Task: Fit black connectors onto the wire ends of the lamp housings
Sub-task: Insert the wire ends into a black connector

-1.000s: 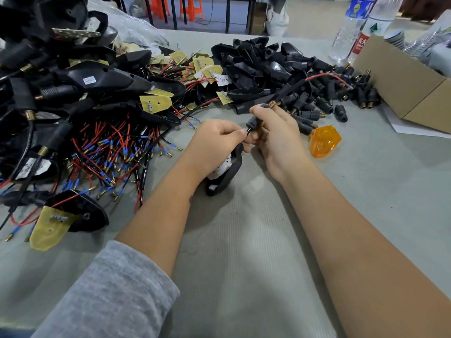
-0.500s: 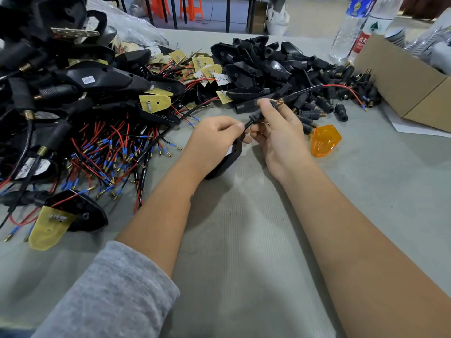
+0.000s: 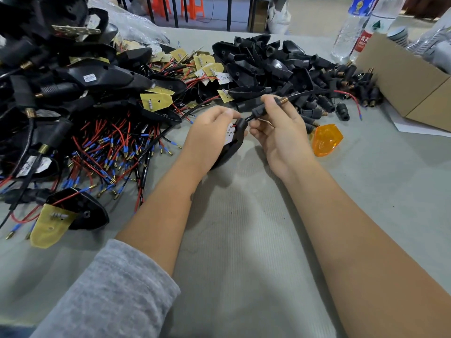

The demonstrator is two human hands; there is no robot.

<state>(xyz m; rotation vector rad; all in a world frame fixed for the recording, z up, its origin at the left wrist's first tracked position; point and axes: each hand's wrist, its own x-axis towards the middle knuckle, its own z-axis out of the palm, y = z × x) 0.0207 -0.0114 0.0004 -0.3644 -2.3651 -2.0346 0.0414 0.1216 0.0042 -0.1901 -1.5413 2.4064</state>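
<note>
The left hand (image 3: pixel 210 135) is gripping a black plastic lamp housing (image 3: pixel 231 145) just above the grey ribbed table mat (image 3: pixel 244 240), while the right hand (image 3: pixel 280 132) is pinching a black brass-tipped tubular connector (image 3: pixel 264 109) threaded on the housing's black-sleeved wire (image 3: pixel 310 93). The hands are sitting close together, nearly touching, beside an orange translucent lens (image 3: pixel 327 140).

One head-worn view looks forward and down, close over the table (image 3: pixel 244 276); no second view.

"农夫" on bottle (image 3: pixel 364 37) label
</note>
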